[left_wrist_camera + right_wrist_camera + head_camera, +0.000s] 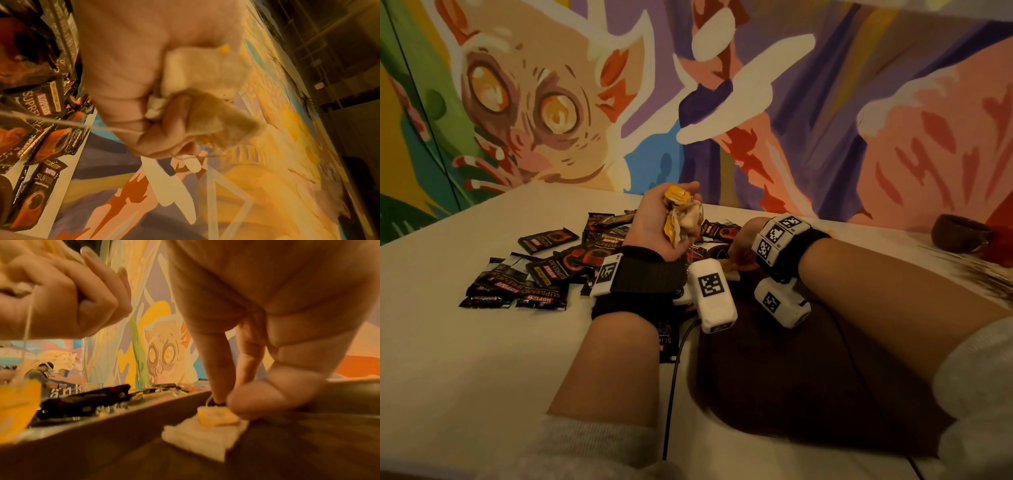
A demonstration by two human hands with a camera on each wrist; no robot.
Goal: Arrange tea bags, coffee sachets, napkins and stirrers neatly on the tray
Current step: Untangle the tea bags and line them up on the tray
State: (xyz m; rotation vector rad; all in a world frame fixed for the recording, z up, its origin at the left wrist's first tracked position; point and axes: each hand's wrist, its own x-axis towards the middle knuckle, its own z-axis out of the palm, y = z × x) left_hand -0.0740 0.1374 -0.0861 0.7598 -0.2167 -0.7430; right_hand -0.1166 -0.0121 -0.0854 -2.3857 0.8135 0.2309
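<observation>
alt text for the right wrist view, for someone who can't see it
The right hand pinches a tea bag by its yellow tag, the bag lying on the dark tray. To the left, the left hand grips more tea bags above black coffee sachets.

**Background stuff around the table**

The wall (756, 102) behind is one huge painted mural, and the big-eyed, pointy-eared creature (524, 102) on the left side totally steals the show. The rest is purple, orange, pink and white shapes, with green leaves way over on the left. The table (465, 359) is plain off-white. A dark brown bowl (960, 233) sits at the far right edge near the wall. A black cable (673, 387) runs across the tabletop toward the near edge. The right wrist view catches a blurry person (41, 374) sitting off in the distance.
</observation>
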